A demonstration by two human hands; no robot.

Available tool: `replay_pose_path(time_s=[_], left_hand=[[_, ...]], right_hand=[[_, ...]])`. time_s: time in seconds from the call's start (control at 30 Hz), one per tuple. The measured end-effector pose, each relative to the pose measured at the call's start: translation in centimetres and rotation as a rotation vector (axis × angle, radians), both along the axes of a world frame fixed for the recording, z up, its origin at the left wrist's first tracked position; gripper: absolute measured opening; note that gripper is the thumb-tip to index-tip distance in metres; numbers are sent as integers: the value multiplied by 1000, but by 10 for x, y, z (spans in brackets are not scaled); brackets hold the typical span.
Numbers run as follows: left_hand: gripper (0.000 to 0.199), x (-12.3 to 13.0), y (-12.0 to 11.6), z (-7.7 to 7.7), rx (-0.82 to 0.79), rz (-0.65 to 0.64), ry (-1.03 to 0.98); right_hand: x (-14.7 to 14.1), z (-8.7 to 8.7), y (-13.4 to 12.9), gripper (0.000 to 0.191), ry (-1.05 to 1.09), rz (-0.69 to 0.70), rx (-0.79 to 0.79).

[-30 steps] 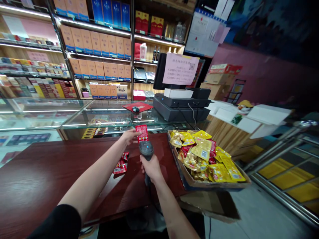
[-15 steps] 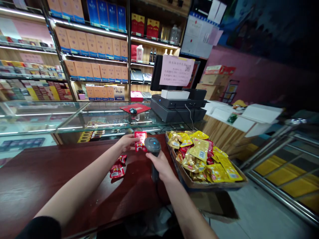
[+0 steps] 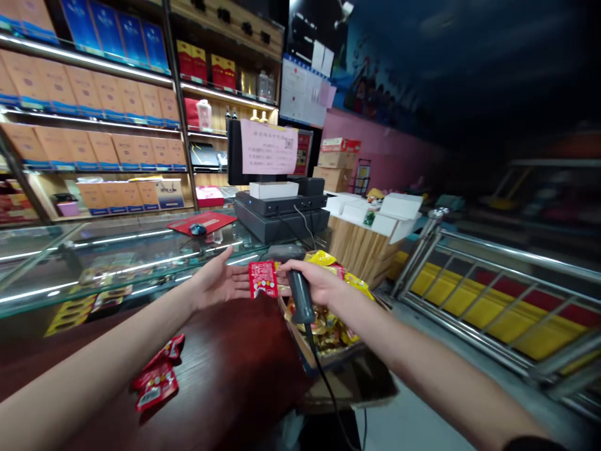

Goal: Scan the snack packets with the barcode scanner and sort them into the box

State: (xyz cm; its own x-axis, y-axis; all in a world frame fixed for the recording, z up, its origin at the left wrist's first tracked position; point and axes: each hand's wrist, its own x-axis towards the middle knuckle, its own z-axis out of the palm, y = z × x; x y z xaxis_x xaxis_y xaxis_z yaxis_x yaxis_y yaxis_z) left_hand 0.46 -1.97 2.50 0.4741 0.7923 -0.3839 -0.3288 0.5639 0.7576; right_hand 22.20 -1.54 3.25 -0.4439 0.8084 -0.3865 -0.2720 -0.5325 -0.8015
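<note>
Left hand (image 3: 216,283) spread wide, red packet (image 3: 263,279) touching it, right hand (image 3: 319,282) wrapped around dark scanner (image 3: 302,299), box (image 3: 298,335) of yellow packets (image 3: 322,258) below that grip

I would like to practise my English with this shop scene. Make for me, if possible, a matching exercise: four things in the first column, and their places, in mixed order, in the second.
Things:
1. barcode scanner
2. computer mouse
3. pink notice
4. loose red packets

Places:
A. on the front of the monitor
B. on the dark red tabletop
C. in the right hand
D. on the red mat, above the glass counter

Right pairs: 1-C; 2-D; 3-A; 4-B
</note>
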Motion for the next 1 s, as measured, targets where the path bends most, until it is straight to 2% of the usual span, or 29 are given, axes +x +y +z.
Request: replay_pose_path(time_s=[0.13,0.3,0.43,0.57,0.67,0.77,0.9,1.0], left_hand=[[79,41,24,12,24,-100,-24],[88,98,51,19,-14,-77,-52],[90,133,77,15,-4,-82,-63],[85,144,93,7,52,-70,36],[80,135,93,4,82,-66,84],[78,112,81,5,76,-21,72],[73,57,53,3,79,51,47],[68,2,22,-9,70,114,41]], right_hand=[[43,9,14,6,-71,-124,50],[96,16,29,7,-95,-243,75],[124,19,42,5,-126,-283,62],[137,17,53,9,-166,-395,71],[136,17,52,8,-158,-413,79],[122,19,43,6,-146,-355,84],[80,14,21,5,-72,-256,113],[37,3,1,9,-26,-146,73]])
